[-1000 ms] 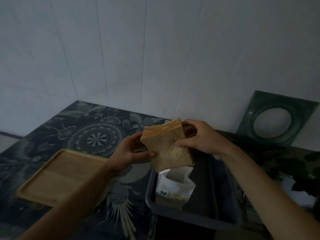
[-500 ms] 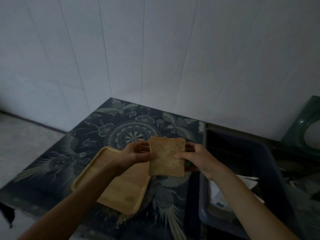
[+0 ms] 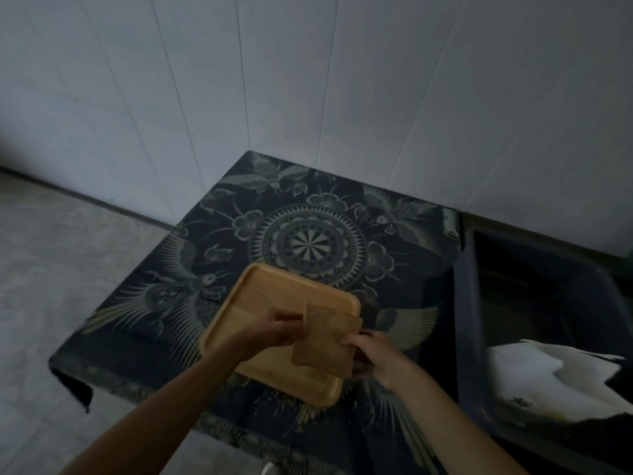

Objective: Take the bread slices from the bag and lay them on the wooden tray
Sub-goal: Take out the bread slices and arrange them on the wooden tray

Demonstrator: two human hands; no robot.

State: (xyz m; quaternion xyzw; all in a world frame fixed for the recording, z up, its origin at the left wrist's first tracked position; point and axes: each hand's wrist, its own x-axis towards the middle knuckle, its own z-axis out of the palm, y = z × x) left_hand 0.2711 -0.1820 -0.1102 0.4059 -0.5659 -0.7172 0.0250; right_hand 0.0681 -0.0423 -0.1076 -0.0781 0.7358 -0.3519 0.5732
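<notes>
A small stack of brown bread slices [image 3: 325,341] hangs tilted just above the right half of the wooden tray [image 3: 260,303]. My left hand [image 3: 274,332] pinches the stack's left edge. My right hand [image 3: 376,354] grips its lower right corner from underneath. The tray is light wood with a raised rim and lies on the dark patterned cloth. The white bread bag [image 3: 548,382] lies crumpled in the dark bin at the right. How many slices are in the stack I cannot tell.
A dark blue plastic bin [image 3: 469,320] stands right of the tray. The patterned cloth [image 3: 308,241] covers a low table set against a white panelled wall. Grey floor [image 3: 51,286] lies to the left, past the table's edge.
Both hands have carried the bread stack left and down, from above the bin to just over the tray. My view has swung left and downward.
</notes>
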